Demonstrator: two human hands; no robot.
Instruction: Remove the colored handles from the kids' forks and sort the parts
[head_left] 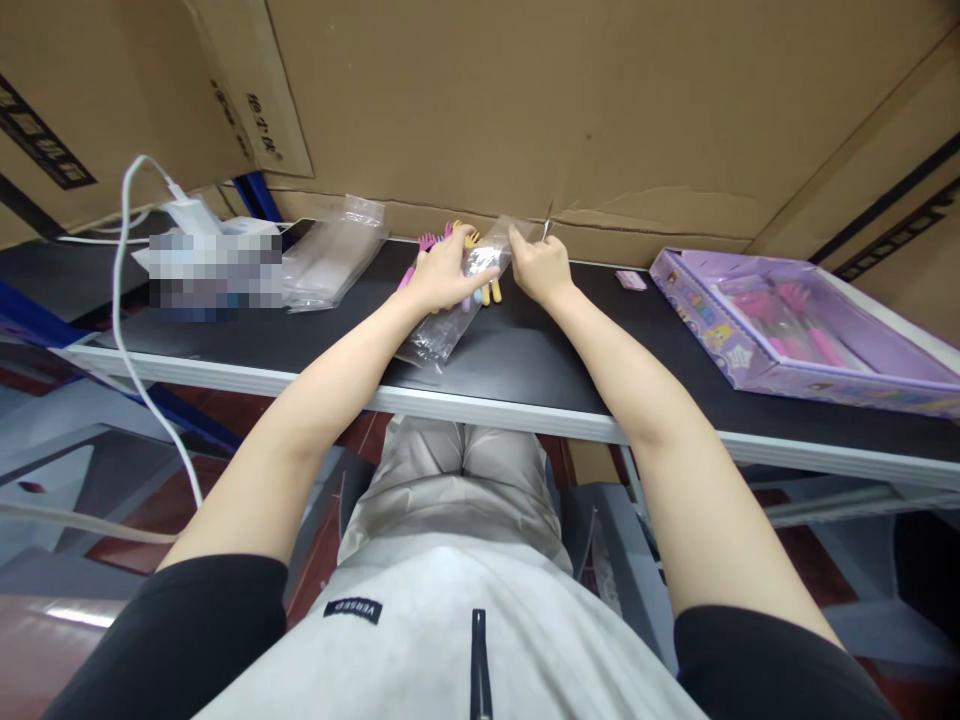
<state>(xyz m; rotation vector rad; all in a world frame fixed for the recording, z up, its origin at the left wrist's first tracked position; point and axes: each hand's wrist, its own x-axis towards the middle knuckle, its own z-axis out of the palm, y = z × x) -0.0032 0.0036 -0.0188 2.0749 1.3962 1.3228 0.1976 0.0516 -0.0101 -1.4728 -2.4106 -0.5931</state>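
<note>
My left hand is closed around a clear plastic bag that lies slanted on the black tabletop. Its thumb presses the bag's upper part. My right hand pinches the bag's top edge near the cardboard wall. Under and behind my left hand lie several small plastic toy forks or combs, pink and yellow. I cannot tell whether any of them is inside the bag.
A stack of clear bags lies to the left. Beside it are a blurred-out item and a white charger with cable. A purple toy gift box sits at right, a small pink piece near it. Cardboard boxes wall the back.
</note>
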